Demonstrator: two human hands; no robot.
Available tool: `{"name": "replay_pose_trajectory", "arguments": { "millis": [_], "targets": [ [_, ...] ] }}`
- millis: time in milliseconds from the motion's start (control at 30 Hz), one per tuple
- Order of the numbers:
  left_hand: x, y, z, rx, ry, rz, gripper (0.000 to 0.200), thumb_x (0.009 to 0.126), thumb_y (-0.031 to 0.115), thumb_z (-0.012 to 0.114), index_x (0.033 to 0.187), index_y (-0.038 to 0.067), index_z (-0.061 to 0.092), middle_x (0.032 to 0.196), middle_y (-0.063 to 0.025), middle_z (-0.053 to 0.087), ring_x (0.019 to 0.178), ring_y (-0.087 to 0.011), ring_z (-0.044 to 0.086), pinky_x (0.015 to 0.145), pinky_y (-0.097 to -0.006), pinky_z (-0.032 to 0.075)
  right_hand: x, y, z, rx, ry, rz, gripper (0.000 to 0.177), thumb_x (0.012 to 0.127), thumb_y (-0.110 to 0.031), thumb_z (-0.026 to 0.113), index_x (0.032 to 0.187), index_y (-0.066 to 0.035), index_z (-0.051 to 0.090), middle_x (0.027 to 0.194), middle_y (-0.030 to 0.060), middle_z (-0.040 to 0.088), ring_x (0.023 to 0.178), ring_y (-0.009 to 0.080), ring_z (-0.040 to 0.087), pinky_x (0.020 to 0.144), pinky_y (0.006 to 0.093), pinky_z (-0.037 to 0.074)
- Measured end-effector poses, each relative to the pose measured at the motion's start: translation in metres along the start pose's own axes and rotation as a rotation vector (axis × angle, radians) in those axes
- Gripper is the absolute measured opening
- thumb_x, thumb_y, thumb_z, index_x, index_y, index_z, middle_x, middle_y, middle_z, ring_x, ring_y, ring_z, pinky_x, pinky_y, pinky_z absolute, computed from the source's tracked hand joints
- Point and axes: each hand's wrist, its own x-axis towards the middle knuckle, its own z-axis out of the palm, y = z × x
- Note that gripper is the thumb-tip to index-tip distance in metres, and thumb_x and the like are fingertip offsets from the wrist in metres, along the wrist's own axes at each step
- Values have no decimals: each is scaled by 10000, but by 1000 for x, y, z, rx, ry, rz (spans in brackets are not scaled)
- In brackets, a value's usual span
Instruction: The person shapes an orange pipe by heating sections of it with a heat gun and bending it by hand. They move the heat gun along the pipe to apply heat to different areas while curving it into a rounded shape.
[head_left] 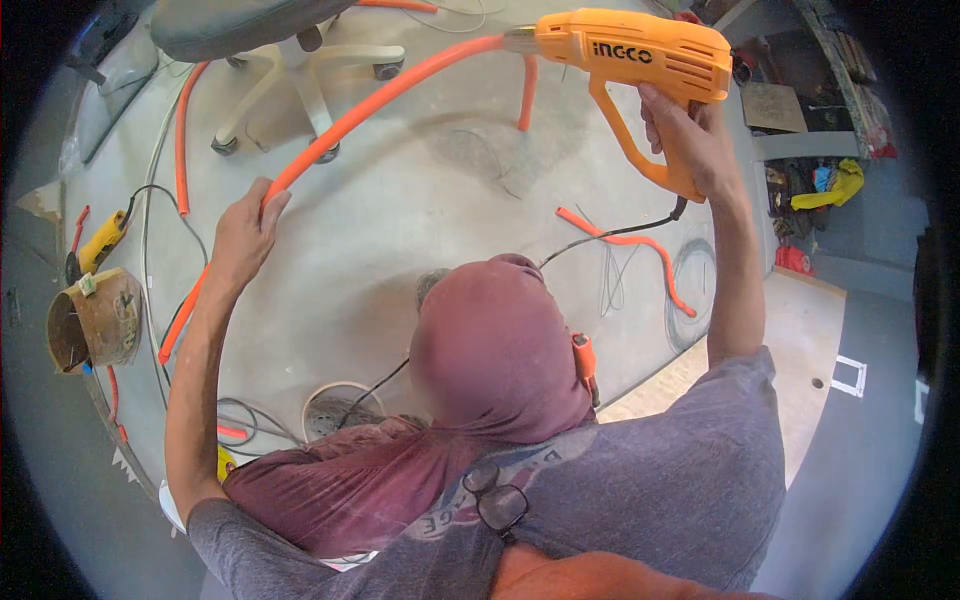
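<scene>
My right hand is wrapped round the handle of a yellow-orange heat gun marked INGCO, held up at the upper right with its metal nozzle pointing left. A long orange tube curves from right at the nozzle down to my left hand, whose fingers are closed round it. Beyond that hand the tube carries on down to the lower left. From the heat gun's handle a black cord runs down and leftward, passing behind my raised knee in maroon trousers.
An office chair base stands at the upper left. Another orange tube piece and loose wires lie on the pale floor. Far left are a yellow power tool and a brown container. Shelves with a yellow cloth line the right.
</scene>
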Motion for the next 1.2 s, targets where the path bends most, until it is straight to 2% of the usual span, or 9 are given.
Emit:
{"name": "replay_pose_trajectory", "arguments": {
  "millis": [133,200,433,500,600,800,1200],
  "targets": [
    [-3,2,0,7,-34,-48,322,1081,355,554,1095,34,571,662,-205,514,612,-373,534,616,-475,413,7,16,-5,22,13,57,330,974,-359,747,1002,-38,674,784,5,624,622,86,585,553,262,480],
    [-3,1,1,3,-39,-58,325,1081,357,553,1097,33,571,660,-204,513,612,-374,532,616,-476,412,10,24,-7,46,-15,101,316,1011,-341,706,1141,-55,665,827,-12,606,681,82,568,581,251,463],
    [-6,-5,4,-1,-34,-45,319,1084,350,549,1071,31,554,647,-191,480,605,-368,510,609,-472,403,24,66,-8,122,7,153,397,994,-363,726,1162,-11,651,856,0,609,683,86,571,583,253,470],
    [-7,-3,4,-6,-40,-48,318,1084,348,549,1065,30,548,645,-190,474,604,-370,507,607,-470,402,26,73,-8,236,2,199,426,988,-371,730,1178,0,638,861,3,605,675,85,571,587,253,477],
    [-8,-2,4,-16,-49,-64,319,1084,344,551,1058,27,540,649,-194,473,600,-373,503,604,-468,401,30,85,-6,281,20,226,447,964,-418,748,1101,-8,635,813,-2,606,664,90,579,586,255,481],
    [-9,-6,8,-36,-59,-56,307,1082,332,555,1057,27,536,650,-202,469,590,-372,498,595,-461,401,36,127,-7,423,7,322,411,1011,-376,689,1175,-8,609,843,-1,595,673,77,577,576,236,470],
    [-10,-12,14,-61,-90,-108,305,1094,332,536,1049,31,514,636,-167,412,576,-294,431,588,-431,394,30,222,9,744,-65,463,344,1050,-360,631,1127,-27,602,819,-8,600,640,72,578,535,218,495]
  ]
}}
